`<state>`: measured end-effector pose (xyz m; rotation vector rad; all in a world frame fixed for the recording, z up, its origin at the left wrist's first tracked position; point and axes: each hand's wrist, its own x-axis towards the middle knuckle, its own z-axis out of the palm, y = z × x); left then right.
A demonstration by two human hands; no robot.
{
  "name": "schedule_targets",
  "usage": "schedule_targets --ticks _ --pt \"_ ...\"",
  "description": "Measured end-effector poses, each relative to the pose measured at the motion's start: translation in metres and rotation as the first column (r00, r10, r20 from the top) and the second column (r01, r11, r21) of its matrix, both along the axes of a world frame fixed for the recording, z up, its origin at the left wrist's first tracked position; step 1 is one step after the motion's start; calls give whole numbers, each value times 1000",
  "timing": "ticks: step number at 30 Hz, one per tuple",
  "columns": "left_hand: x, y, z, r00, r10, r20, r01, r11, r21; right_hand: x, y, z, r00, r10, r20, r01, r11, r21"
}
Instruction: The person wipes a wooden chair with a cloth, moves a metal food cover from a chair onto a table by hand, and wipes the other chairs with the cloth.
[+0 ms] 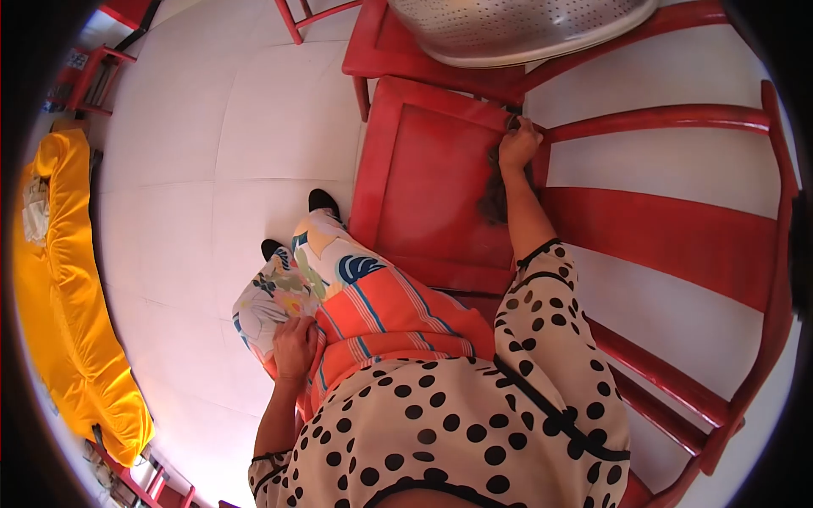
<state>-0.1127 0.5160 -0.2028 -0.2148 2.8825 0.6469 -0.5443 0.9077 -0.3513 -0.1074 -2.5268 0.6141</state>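
Note:
A red wooden chair (pixel 432 186) with a framed seat panel stands in front of me. At the back edge of its seat, beside the backrest, my right hand (pixel 518 146) is closed around a dark grey-brown cloth (pixel 494 196). Part of the cloth hangs loose over the seat below my wrist. My left hand (pixel 295 347) rests on my leg, on the patterned trousers (pixel 360 296), with its fingers curled in and nothing seen in them.
A large perforated metal colander (pixel 525 30) sits on another red chair (pixel 373 42) just beyond. The slatted red backrest (pixel 660 237) rises to my right. Something long under yellow fabric (pixel 72 296) lies at the far left, across the pale tiled floor (pixel 169 212).

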Motion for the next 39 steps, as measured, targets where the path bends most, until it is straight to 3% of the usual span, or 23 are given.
schedule_targets --ticks 4,6,8,10,16,26,29,32,33,36,39 --pt "-1 -2 0 1000 -8 2 8 1000 -1 -12 -68 -6 932 359 -53 -363 927 -96" --pt "-2 -1 3 1000 -9 5 9 1000 -3 -24 -125 -7 858 488 -163 -510 846 -153" --pt "-3 -1 3 1000 -12 11 12 1000 3 -29 -173 10 855 509 -97 -515 817 -259" --pt "-2 0 2 1000 0 4 0 1000 -2 -32 -213 12 806 571 -156 -592 771 -234" --pt "0 -2 -3 1000 9 -11 -9 1000 -8 32 -233 21 570 820 53 -811 572 -119" --pt "8 6 -5 992 64 -111 -60 998 34 157 -218 30 451 878 162 -882 466 -71" --pt "11 12 -6 987 83 -136 -77 996 54 195 -204 50 363 909 204 -907 394 -146" --pt "12 14 -1 984 101 -148 -95 995 43 214 -187 32 278 960 36 -931 279 -236" --pt "15 10 -4 988 86 -126 -80 995 53 216 -178 23 256 964 78 -919 267 -291" --pt "17 7 -3 987 79 -139 -71 995 66 233 -125 27 291 927 237 -868 360 -342" --pt "19 3 -7 980 70 -185 -54 994 92 261 -55 37 426 860 282 -762 509 -400"
